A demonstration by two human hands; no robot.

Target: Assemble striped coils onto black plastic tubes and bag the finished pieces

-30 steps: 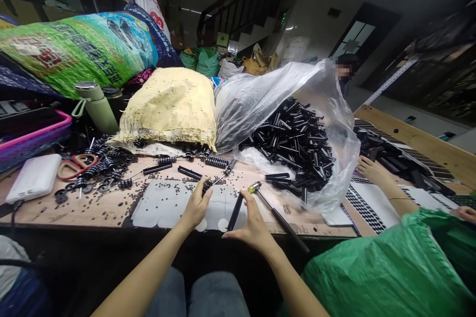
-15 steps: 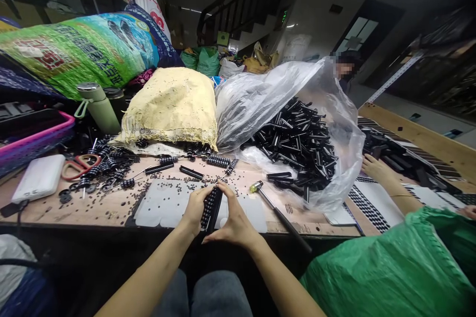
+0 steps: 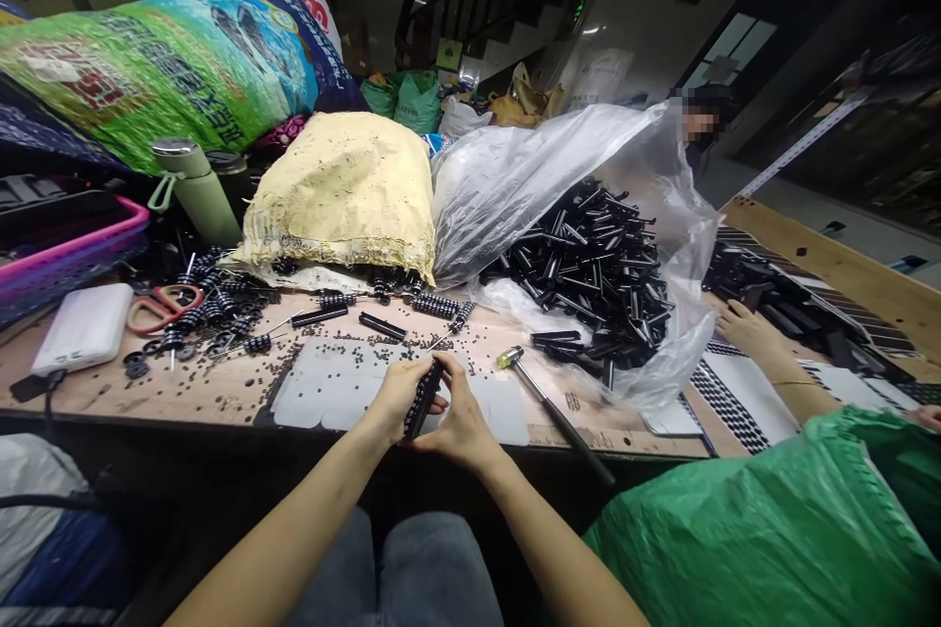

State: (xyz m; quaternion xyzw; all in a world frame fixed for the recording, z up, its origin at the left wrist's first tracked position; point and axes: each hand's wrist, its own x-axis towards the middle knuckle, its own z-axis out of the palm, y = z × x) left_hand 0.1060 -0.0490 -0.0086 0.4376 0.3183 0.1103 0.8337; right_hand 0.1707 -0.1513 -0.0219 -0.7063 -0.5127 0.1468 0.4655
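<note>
A narrow black plastic piece (image 3: 423,402) with rows of small white marks along one side is held upright at the table's front edge. My left hand (image 3: 397,397) grips its left side with closed fingers. My right hand (image 3: 465,416) closes on it from the right, thumb at the lower end and fingertips at the top. Under the hands lies a whitish flat sheet (image 3: 323,392) sprinkled with tiny black bits. Just beyond are two black plastic bars (image 3: 382,326) and a thin-rod tool (image 3: 461,317) with beaded black rings. A hammer (image 3: 551,402) rests to the right.
Clear plastic bag (image 3: 507,186) spills many black parts (image 3: 588,265). A yellow sack (image 3: 345,186) stands behind the sheet. Left are red-handled scissors (image 3: 163,310), a white power bank (image 3: 82,328) and a green flask (image 3: 192,191). Another person's hand (image 3: 754,328) works at right, above a green bag (image 3: 771,519).
The marked black piece has turned between my hands and now shows a narrower face. My right hand's fingers have closed in around it. The view has shifted slightly.
</note>
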